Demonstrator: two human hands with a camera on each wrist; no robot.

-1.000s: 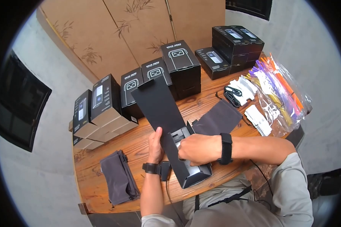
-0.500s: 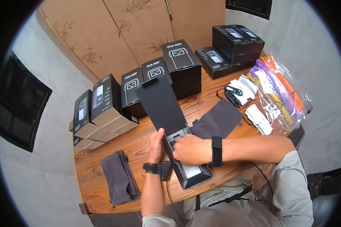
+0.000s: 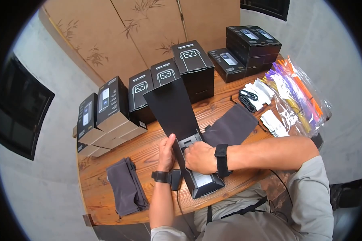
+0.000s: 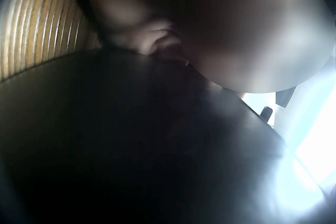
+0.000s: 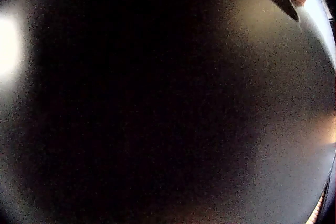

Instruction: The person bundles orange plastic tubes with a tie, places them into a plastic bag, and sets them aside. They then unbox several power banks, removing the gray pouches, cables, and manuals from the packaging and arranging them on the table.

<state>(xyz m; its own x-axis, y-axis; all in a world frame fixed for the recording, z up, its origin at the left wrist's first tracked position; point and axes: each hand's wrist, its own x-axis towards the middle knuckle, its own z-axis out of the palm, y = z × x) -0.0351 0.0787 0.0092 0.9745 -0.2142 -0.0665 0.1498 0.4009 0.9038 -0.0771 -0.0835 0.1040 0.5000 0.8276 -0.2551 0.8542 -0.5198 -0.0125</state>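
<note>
A black cardboard box (image 3: 201, 192) lies open at the table's front edge, its long lid flap (image 3: 173, 110) raised away from the person. My left hand (image 3: 165, 154) grips the box's left side, thumb up along the wall and fingers mostly hidden. My right hand (image 3: 200, 157) reaches into the box with bent fingers; its fingertips are hidden, and I cannot tell what they hold. A grey insert (image 3: 187, 142) shows beyond that hand, and a white piece (image 3: 202, 179) shows at the near end. Dark surfaces fill most of both wrist views.
Dark cloth pouches lie left (image 3: 126, 186) and right (image 3: 231, 126) of the box. Behind stand several black product boxes (image 3: 195, 70), with another stack (image 3: 253, 46) at the back right. A coiled black cable (image 3: 247, 100), white packets (image 3: 274, 123) and a clear bag of coloured strips (image 3: 297, 96) lie right.
My right hand has shifted left inside the box, uncovering more of the white piece at the near end. The lid flap has swung slightly right. My left hand has stayed in place.
</note>
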